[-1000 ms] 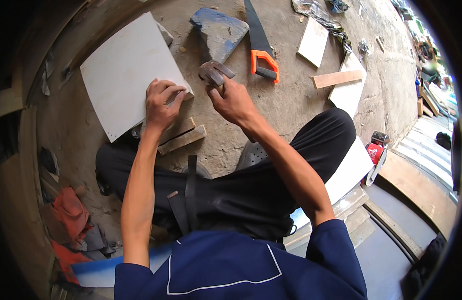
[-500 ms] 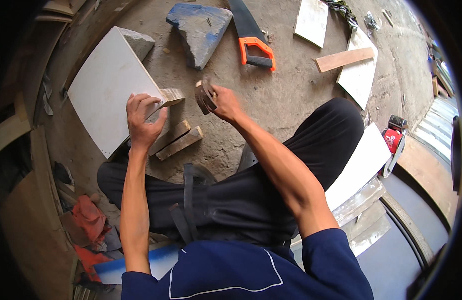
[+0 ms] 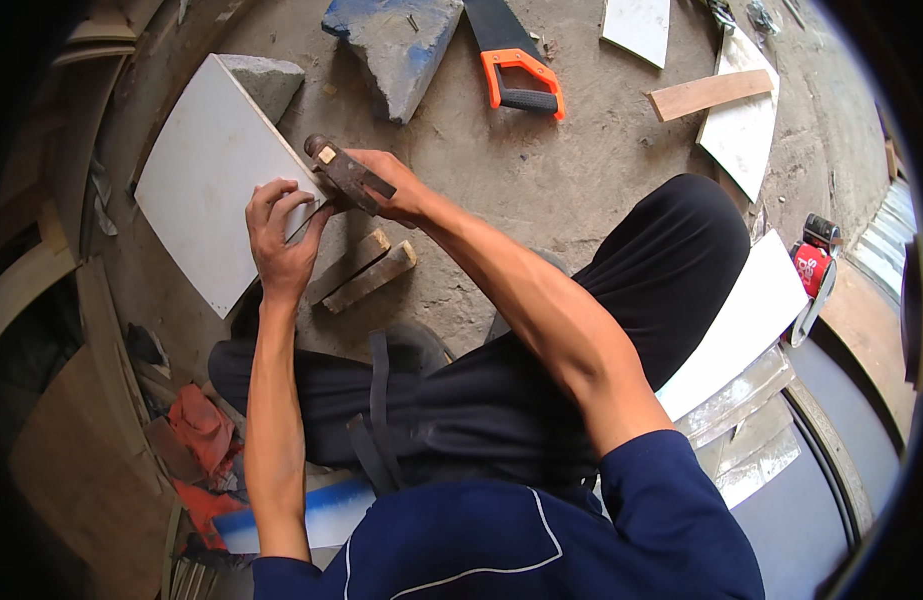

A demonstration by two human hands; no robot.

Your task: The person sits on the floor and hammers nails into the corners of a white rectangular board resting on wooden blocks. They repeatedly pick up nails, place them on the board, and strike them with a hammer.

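Claw hammer brought in to the corner of a white board panel

A person seated on the ground, seen from above, had the white board panel at the front left, one corner toward the lap and another toward the right. Half a second earlier the claw hammer hung clear of the panel's right-hand corner; now its head overlapped that corner in view. Whether metal met board could not be told. The change suggested that hammer work at this corner was in hand.

The right hand, just beyond the panel's right-hand corner, was wrapped around the hammer's handle, mostly hidden beneath head and fingers. The left hand stayed at the same corner, fingers bent over the board, thumb near its edge; whether it pinched the board or something small did not show.

The hammer head's long axis ran slantwise: the round striking end pointed forward and left, toward the panel's far right edge, and the split claw pointed back and right, away from the panel. The panel looked nearly square, so no clear long axis showed.

Two wooden offcuts lay just nearer the lap than the panel's right-hand corner. A concrete chunk sat against the panel's far edge.
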